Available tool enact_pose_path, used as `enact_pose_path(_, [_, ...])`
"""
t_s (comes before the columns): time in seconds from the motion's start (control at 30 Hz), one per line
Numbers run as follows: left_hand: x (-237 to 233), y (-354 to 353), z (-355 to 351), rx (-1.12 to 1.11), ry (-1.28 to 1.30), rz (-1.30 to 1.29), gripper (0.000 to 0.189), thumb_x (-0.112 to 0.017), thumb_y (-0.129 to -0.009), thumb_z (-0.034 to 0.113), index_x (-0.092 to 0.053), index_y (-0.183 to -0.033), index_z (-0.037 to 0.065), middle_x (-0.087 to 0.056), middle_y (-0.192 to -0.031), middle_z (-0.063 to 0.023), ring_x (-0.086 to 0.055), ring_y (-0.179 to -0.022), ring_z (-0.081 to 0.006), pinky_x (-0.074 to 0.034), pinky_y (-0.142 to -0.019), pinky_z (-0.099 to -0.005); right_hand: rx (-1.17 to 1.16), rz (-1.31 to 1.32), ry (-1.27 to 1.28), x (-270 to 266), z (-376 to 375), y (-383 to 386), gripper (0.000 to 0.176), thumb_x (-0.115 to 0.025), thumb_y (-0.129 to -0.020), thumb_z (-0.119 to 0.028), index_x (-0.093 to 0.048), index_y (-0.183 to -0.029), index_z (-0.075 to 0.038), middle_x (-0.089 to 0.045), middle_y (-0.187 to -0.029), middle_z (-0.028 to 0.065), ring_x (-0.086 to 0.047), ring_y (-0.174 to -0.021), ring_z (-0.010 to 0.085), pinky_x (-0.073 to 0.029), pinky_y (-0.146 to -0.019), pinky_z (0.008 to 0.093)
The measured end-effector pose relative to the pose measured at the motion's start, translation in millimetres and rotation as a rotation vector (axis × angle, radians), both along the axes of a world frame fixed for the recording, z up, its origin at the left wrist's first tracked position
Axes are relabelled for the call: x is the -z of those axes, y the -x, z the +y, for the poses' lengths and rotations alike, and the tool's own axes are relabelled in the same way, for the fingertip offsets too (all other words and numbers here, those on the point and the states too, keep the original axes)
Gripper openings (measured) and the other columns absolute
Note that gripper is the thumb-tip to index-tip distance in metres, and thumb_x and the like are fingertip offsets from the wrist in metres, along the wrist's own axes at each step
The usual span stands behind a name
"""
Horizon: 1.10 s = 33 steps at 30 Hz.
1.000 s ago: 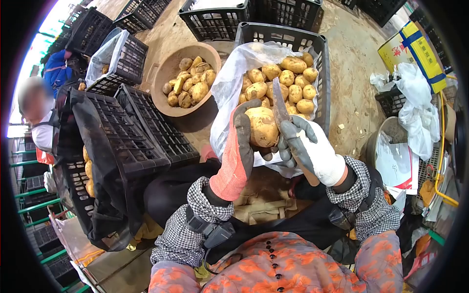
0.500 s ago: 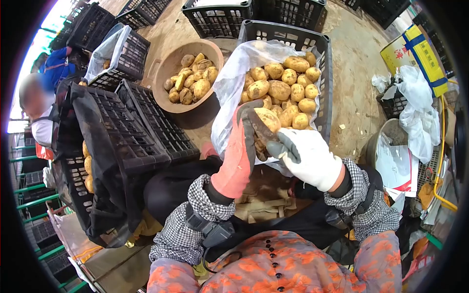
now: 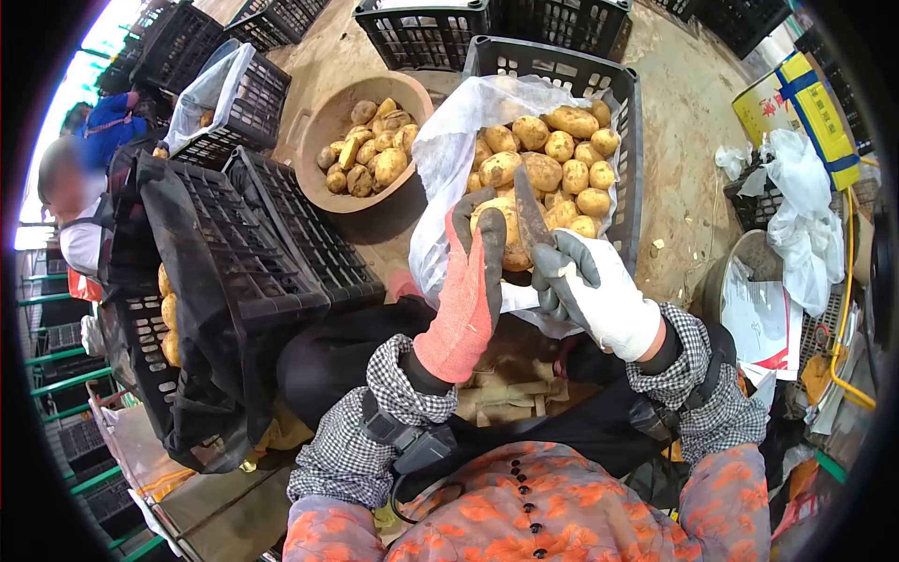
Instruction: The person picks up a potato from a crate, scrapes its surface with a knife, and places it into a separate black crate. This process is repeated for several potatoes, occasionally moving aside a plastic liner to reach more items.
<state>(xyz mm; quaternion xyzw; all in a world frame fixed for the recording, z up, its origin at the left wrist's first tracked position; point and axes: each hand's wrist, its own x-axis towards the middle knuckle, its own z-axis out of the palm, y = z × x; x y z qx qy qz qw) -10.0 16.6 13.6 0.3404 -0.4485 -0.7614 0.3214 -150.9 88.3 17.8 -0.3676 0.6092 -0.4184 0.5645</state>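
Observation:
My left hand (image 3: 465, 281), in a pink glove with a dark grey palm, is closed around a potato (image 3: 511, 229). In my right hand (image 3: 595, 292), gloved in white with grey fingers, is a knife (image 3: 530, 211), its dirty blade pointing up and away from me beside that potato. The handle is hidden in my fingers. Just beyond both hands, many yellow potatoes (image 3: 541, 171) lie in a black plastic crate (image 3: 626, 187) lined with a white sheet (image 3: 449, 140).
A brown tub (image 3: 309, 140) with cut and discoloured potatoes stands left of the crate. Black crates (image 3: 272, 225) draped with dark cloth are at my left, with a person (image 3: 80, 211) beyond. At right are a bucket (image 3: 716, 290), plastic bags (image 3: 805, 225) and a yellow box (image 3: 796, 103).
The knife has swung from lying slanted across the potato to pointing upward beside it. My left fingers have shifted around the potato, and my right hand has turned slightly.

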Motion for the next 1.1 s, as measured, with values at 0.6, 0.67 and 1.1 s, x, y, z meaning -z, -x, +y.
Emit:
enact_pose_path(0.6, [24, -9, -13, 0.094, -0.155, 0.226, 0.041, -0.026, -0.104, 0.032, -0.048, -0.122, 0.002, -0.060, -0.108, -0.0127, -0.062, -0.093, -0.0215, -0.051, -0.085, -0.0342, 0.180, -0.442, 0.044, 3, 5, 5, 0.027, -0.053, -0.095, -0.032, -0.053, -0.101, -0.005, -0.057, -0.070, 0.0017, -0.054, -0.059, 0.0079, -0.040, -0.048, 0.0211])
enact_pose_path(0.67, [27, -10, -15, 0.055, -0.398, 0.360, 0.038, -0.027, -0.104, 0.029, -0.048, -0.121, 0.002, -0.060, -0.109, -0.0129, -0.061, -0.095, -0.0221, -0.050, -0.088, -0.0351, 0.099, -0.308, 0.026, 1, 4, 4, 0.027, -0.053, -0.095, -0.031, -0.054, -0.097, -0.004, -0.057, -0.068, 0.0034, -0.056, -0.059, 0.0109, -0.042, -0.049, 0.0241])
enact_pose_path(1.1, [69, -14, -6, -0.022, 0.273, -0.238, 0.036, -0.035, -0.101, 0.026, -0.043, -0.126, 0.001, -0.054, -0.122, -0.0132, -0.058, -0.108, -0.0247, -0.051, -0.088, -0.0358, -0.061, 0.758, 0.539, 13, 5, 2, 0.022, -0.064, -0.078, -0.018, -0.056, -0.090, -0.001, -0.064, -0.083, 0.0161, -0.062, -0.075, 0.0359, -0.048, -0.063, 0.0430])
